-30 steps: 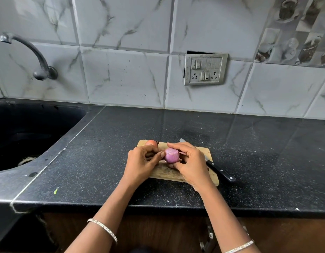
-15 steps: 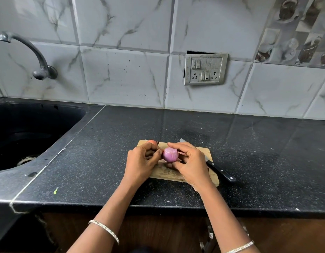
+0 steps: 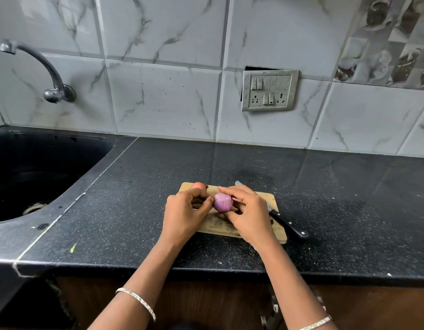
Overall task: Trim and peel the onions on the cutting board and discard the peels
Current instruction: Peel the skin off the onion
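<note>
Peeled purple onion (image 3: 222,202) gripped by right hand (image 3: 250,214) over wooden cutting board (image 3: 220,226), left hand (image 3: 184,214) pinching its left side, unpeeled onion (image 3: 198,185) at board's far left corner, knife (image 3: 281,216) along board's right edge, black countertop (image 3: 134,198)

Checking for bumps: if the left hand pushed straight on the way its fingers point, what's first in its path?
Probably the peeled onion: the left hand points right with its fingertips already at the onion's side. The right hand holds it from the other side.

Purple onion (image 3: 222,202), pale wooden cutting board (image 3: 276,231), speckled black counter (image 3: 337,210), grey-veined white tiles (image 3: 163,101).
</note>
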The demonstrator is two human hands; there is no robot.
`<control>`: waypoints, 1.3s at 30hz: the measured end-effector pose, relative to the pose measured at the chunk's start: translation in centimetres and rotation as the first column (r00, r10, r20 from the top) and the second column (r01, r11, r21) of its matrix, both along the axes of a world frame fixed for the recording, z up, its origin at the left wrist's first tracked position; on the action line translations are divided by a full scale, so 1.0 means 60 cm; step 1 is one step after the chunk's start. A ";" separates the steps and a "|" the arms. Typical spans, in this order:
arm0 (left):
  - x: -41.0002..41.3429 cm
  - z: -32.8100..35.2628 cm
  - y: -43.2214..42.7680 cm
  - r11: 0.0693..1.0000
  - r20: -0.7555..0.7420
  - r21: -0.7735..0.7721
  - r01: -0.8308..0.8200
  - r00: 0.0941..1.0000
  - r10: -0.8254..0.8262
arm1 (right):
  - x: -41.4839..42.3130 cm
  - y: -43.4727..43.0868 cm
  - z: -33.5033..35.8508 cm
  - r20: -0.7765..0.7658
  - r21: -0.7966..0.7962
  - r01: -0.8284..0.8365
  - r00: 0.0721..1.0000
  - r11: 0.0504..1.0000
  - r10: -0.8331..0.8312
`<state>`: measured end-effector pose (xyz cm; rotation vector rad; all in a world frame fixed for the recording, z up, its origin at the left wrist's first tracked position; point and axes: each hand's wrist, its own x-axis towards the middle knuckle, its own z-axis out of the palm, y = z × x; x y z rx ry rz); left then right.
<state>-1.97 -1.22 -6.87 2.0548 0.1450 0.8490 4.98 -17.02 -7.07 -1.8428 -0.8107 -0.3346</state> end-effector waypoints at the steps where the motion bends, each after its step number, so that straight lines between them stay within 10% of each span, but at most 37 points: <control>1: -0.001 0.001 -0.001 1.000 -0.006 0.018 -0.025 1.000 0.025 | 0.000 0.000 0.000 0.003 -0.002 -0.001 1.000 1.000 0.001; 7: -0.003 0.007 -0.008 0.974 -0.050 0.196 -0.117 0.990 0.129 | -0.001 -0.001 -0.001 -0.053 0.017 -0.024 0.998 1.000 0.025; 39: 0.003 -0.004 -0.005 0.996 -0.072 0.072 0.053 0.996 -0.048 | -0.019 -0.011 0.023 -0.379 0.297 -0.131 0.893 0.946 0.243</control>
